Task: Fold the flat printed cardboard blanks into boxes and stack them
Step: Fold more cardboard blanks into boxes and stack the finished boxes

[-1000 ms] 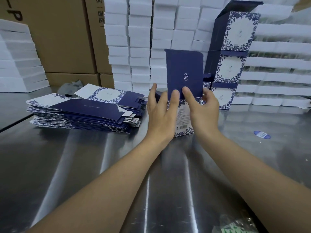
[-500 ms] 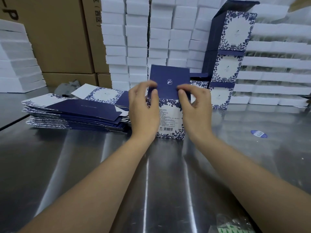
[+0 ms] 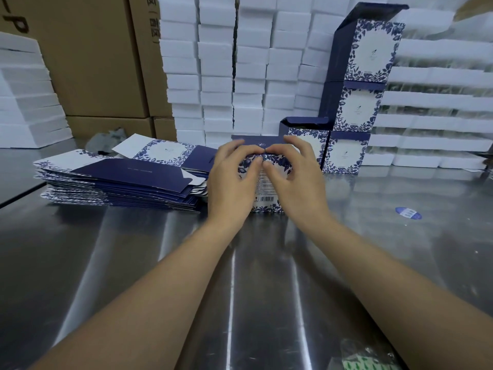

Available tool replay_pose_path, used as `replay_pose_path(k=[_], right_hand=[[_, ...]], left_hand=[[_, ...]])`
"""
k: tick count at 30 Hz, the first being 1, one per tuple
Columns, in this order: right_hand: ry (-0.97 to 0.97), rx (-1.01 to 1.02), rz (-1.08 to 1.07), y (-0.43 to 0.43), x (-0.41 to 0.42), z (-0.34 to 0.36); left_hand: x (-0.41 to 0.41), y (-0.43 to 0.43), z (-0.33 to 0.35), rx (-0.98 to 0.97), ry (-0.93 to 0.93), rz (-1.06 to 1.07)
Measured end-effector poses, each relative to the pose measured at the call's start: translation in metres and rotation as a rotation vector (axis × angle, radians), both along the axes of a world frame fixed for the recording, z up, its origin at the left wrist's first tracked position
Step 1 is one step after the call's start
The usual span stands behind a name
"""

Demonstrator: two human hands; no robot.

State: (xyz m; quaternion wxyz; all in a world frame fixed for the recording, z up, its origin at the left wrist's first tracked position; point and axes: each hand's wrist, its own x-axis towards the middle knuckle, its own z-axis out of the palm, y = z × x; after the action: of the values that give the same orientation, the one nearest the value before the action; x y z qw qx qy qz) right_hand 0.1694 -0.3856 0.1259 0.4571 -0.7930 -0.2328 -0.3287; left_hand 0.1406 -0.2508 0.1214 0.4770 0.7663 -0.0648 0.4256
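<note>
Box (image 3: 266,196) stands upright on the steel table (image 3: 133,263), centre of view. Left hand (image 3: 232,180) and right hand (image 3: 296,177) both pinch its top edge, fingers curled over the navy lid flap (image 3: 256,141), thumbs on the front panel. Flat blanks (image 3: 120,182) piled at its 9 o'clock; finished boxes (image 3: 354,108) stacked at 2 o'clock.

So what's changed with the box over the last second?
The lid stood upright on the box; it has swung forward and down, nearly shut. The left hand and right hand took hold of its front edge. The blank pile and box stack stayed put.
</note>
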Motion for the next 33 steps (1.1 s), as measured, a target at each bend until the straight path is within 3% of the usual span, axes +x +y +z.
replay_pose_path(k=[9,25,33], right_hand=[[-0.15,-0.274,-0.158,0.002,-0.008,-0.002],[-0.039,0.037,-0.043,0.011,-0.001,-0.001],[-0.093,-0.047,-0.102,-0.003,0.001,-0.001]], left_hand=[[0.002,0.007,-0.002,-0.056,0.003,-0.086],[0.006,0.011,-0.001,-0.138,0.015,-0.157],[0.01,0.012,-0.002,-0.133,0.008,-0.157]])
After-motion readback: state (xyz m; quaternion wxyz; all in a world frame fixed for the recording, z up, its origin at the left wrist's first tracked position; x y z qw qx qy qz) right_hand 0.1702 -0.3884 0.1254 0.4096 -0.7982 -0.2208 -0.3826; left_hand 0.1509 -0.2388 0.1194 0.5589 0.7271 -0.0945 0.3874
